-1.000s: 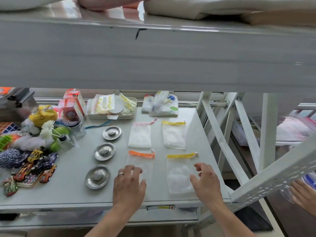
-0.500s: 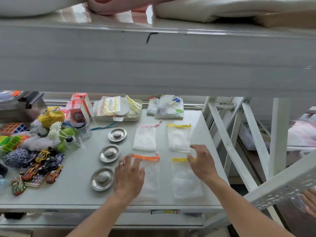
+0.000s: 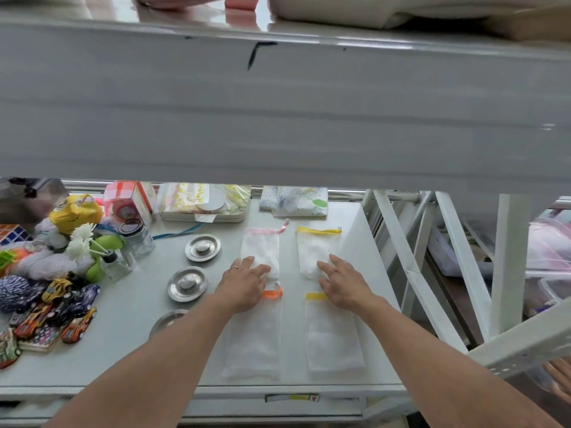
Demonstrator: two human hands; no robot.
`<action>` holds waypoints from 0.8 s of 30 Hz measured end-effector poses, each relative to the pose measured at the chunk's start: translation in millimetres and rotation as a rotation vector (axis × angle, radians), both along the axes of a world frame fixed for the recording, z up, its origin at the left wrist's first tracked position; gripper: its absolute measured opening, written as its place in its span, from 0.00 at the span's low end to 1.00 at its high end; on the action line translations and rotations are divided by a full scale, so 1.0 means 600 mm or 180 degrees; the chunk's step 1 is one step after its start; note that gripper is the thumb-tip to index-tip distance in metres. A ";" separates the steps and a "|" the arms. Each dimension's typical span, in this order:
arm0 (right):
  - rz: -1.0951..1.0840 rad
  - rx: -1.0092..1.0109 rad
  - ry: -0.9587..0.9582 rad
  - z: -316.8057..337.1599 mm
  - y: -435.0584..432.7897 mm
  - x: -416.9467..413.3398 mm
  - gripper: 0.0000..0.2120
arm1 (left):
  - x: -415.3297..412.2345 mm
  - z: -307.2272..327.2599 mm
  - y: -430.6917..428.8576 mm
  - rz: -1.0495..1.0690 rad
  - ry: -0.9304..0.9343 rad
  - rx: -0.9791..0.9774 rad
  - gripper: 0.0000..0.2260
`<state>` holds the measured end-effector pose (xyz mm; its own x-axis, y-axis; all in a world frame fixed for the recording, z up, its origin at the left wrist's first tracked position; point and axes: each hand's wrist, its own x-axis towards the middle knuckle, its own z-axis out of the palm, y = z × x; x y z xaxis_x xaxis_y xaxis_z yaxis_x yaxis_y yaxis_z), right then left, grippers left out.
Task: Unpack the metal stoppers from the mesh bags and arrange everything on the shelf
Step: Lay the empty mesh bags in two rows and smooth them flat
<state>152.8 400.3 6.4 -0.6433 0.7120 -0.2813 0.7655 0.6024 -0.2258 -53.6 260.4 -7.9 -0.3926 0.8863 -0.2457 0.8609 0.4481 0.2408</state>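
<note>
Three round metal stoppers lie in a column on the grey shelf: a far one, a middle one and a near one partly hidden by my left forearm. Several flat white mesh bags lie to their right: a pink-topped bag, a far yellow-topped bag, an orange-topped bag and a near yellow-topped bag. My left hand rests flat on the pink-topped bag's near end. My right hand rests flat on the far yellow-topped bag's near end.
Toy cars, a puzzle cube, a small glass jar, flowers and yarn crowd the shelf's left side. A tray of packets and a folded cloth pack stand at the back. An upper shelf hangs overhead. White frame struts rise on the right.
Both hands have moved away from me, from the two near bags to the near ends of the two far bags. The bags and stoppers stay where they were.
</note>
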 end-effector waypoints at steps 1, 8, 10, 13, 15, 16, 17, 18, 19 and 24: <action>0.0009 0.0013 0.0005 -0.001 0.001 0.000 0.24 | 0.001 -0.002 0.002 0.0003 -0.0032 0.0011 0.20; -0.0122 -0.0006 0.0196 0.006 -0.002 0.004 0.25 | 0.002 0.006 0.000 0.0126 -0.0129 0.0139 0.21; -0.0223 0.0160 0.0591 0.017 -0.021 0.021 0.25 | 0.005 0.018 -0.019 0.0183 -0.0047 0.0500 0.21; 0.0057 0.0365 0.0882 0.017 -0.089 0.076 0.26 | 0.032 0.028 -0.090 0.0128 -0.0060 0.0822 0.21; 0.0290 0.0416 0.0682 -0.005 -0.143 0.117 0.27 | 0.062 0.010 -0.150 -0.0119 0.0100 0.0764 0.21; 0.0323 0.0458 0.0558 -0.020 -0.164 0.133 0.27 | 0.078 -0.005 -0.173 -0.0237 0.0237 0.0671 0.22; 0.0337 0.0472 0.0423 -0.034 -0.179 0.143 0.27 | 0.092 -0.020 -0.189 -0.0336 0.0365 0.0525 0.23; 0.0350 0.0473 0.0254 -0.046 -0.189 0.148 0.27 | 0.104 -0.033 -0.198 -0.0389 0.0486 0.0402 0.24; 0.0323 0.0526 0.0133 -0.055 -0.193 0.148 0.27 | 0.114 -0.042 -0.202 -0.0395 0.0578 0.0343 0.24; 0.0207 0.0646 0.0058 -0.059 -0.196 0.134 0.27 | 0.124 -0.043 -0.191 -0.0320 0.0657 0.0329 0.25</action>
<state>233.1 282.5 -28.9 -0.6934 0.7097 -0.1243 0.7205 0.6849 -0.1085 20.8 145.5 -33.9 -0.3337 0.9397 -0.0756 0.9356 0.3399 0.0954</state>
